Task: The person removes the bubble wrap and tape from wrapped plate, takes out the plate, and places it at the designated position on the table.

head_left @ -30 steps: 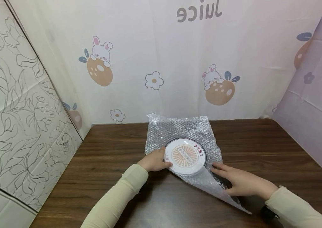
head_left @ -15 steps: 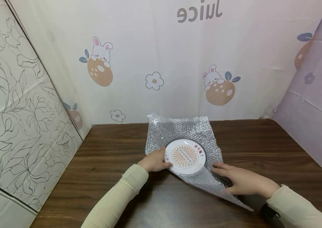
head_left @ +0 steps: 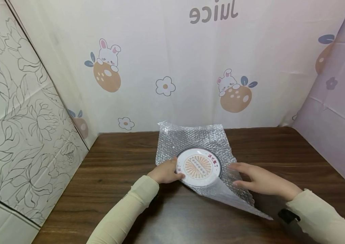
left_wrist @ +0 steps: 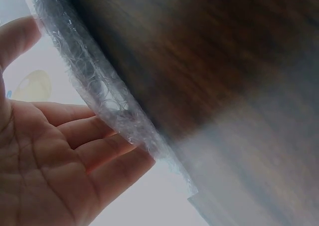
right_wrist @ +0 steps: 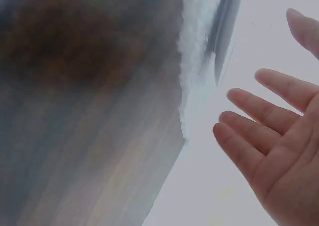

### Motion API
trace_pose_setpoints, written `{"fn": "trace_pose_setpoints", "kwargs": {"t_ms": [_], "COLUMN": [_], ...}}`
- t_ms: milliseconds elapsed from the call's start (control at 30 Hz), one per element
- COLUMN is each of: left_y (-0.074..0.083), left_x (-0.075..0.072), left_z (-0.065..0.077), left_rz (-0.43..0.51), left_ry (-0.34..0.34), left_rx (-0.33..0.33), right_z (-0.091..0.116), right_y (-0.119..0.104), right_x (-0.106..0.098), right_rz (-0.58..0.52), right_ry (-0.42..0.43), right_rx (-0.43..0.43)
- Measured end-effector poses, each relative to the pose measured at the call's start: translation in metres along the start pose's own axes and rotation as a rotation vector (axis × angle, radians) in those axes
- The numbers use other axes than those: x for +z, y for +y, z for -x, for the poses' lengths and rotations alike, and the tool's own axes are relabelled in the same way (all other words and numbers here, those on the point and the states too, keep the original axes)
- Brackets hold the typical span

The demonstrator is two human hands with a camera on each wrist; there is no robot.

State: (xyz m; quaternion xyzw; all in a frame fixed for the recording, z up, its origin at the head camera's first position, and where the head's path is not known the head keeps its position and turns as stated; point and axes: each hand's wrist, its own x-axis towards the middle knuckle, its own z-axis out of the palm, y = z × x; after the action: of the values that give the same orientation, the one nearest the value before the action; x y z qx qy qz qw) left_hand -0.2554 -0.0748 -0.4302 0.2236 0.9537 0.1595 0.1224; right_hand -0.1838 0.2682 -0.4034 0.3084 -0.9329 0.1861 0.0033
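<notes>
A round white plate (head_left: 198,167) with a dark rim, an orange ray pattern and red characters lies on a sheet of bubble wrap (head_left: 190,135). One front flap of the wrap overlaps the plate's near rim and points toward the front right. My left hand (head_left: 167,171) holds the plate's left edge, thumb on the rim. In the left wrist view its fingers meet the edge of the bubble wrap (left_wrist: 94,76). Just over the wrap's right side, my right hand (head_left: 262,179) has its fingers spread and holds nothing; the right wrist view shows the same hand (right_wrist: 284,131) apart from the wrap.
Everything lies on a dark brown wooden table (head_left: 123,152). A patterned curtain (head_left: 166,61) hangs behind it, with a flower-printed panel (head_left: 22,101) on the left. A small black object (head_left: 288,216) shows under the right sleeve.
My right hand has lifted off the front flap and moved up and slightly right, fingers loosened. The flap's tip has shifted a little upward. Left hand and plate stay put.
</notes>
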Motion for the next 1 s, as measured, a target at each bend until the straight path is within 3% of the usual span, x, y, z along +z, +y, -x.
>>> {"fn": "trace_pose_setpoints", "kwargs": {"t_ms": [233,433,733,1000], "left_y": [0.002,0.003,0.002,0.0], "left_x": [-0.002,-0.004,-0.003,-0.001], "left_z": [0.002,0.002,0.002,0.0], "left_rz": [-0.001,-0.007,-0.005,-0.01], "left_ry": [0.0,0.0,0.001,0.0], "left_rx": [-0.001,0.004,0.006,0.007], "right_z": [-0.018,-0.034,-0.054,-0.067], "right_y": [0.011,0.025,0.044,0.052], "right_x": [-0.007,-0.008,0.003,0.015], "right_rz": [-0.037,-0.06,-0.082,-0.053], "right_ry": [0.104,0.136,0.078,-0.048], "right_rx": [0.019,0.056,0.123,0.144]}}
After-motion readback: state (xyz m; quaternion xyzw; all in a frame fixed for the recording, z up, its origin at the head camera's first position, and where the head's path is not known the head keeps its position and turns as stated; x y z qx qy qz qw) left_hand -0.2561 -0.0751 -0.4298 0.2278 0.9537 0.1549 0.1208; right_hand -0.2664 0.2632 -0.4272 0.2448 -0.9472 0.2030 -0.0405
